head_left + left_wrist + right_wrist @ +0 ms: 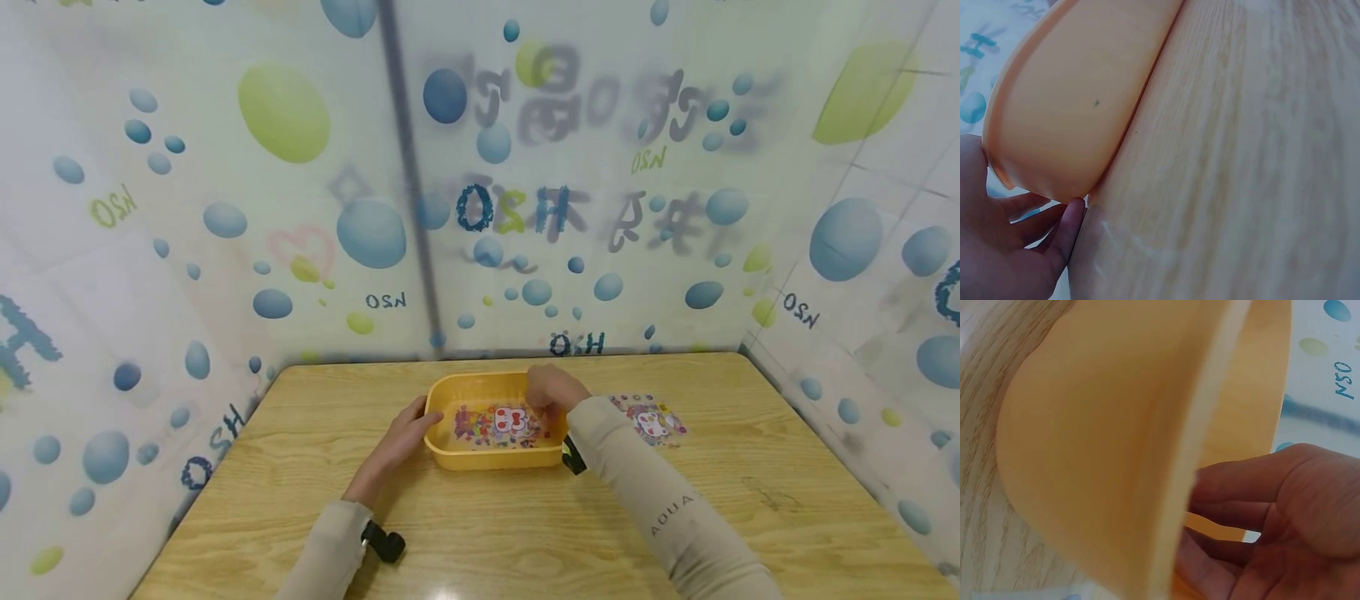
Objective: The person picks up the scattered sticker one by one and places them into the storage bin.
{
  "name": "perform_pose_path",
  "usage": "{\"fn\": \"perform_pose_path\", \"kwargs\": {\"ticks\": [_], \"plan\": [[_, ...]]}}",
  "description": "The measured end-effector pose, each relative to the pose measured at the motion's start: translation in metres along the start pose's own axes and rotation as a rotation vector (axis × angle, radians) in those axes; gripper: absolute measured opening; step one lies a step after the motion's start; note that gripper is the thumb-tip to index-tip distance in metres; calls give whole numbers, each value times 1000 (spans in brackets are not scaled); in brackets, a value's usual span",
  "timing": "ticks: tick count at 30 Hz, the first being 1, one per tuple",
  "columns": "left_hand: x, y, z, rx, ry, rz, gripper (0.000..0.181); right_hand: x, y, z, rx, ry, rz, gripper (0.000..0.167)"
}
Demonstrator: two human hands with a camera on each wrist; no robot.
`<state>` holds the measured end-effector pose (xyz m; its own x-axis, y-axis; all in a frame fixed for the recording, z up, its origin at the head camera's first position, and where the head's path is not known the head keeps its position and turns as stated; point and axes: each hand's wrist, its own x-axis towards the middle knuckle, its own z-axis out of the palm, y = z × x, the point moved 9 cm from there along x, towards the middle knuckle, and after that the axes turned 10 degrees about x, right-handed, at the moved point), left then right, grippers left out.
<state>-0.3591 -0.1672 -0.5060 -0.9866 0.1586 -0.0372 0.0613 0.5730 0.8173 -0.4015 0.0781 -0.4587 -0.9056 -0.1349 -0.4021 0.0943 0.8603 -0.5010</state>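
A yellow plastic basin [495,459] stands on the wooden table. My left hand [405,433] grips its left end, thumb over the rim and the other fingers against the outer wall. In the left wrist view those fingers touch the wall low down, near the table. My right hand [553,387] reaches over the rim into the right end of the basin, fingers bent downward. In the right wrist view the rim hides its fingertips, so whether they hold anything is unclear. On the basin's floor lies a colourful cartoon sticker sheet [512,421].
Right of the basin, a similar cartoon sticker sheet [649,421] lies flat on the wooden table [480,533], partly behind my right forearm. A curtain [525,275] printed with bubbles hangs along the back and both sides of the table.
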Motion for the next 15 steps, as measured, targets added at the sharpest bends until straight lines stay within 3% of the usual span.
{"fn": "perform_pose_path", "kwargs": {"ticks": [15], "plan": [[0,1,0,-7,8,14,65,7,0,6,-50,-24,31,20]]}}
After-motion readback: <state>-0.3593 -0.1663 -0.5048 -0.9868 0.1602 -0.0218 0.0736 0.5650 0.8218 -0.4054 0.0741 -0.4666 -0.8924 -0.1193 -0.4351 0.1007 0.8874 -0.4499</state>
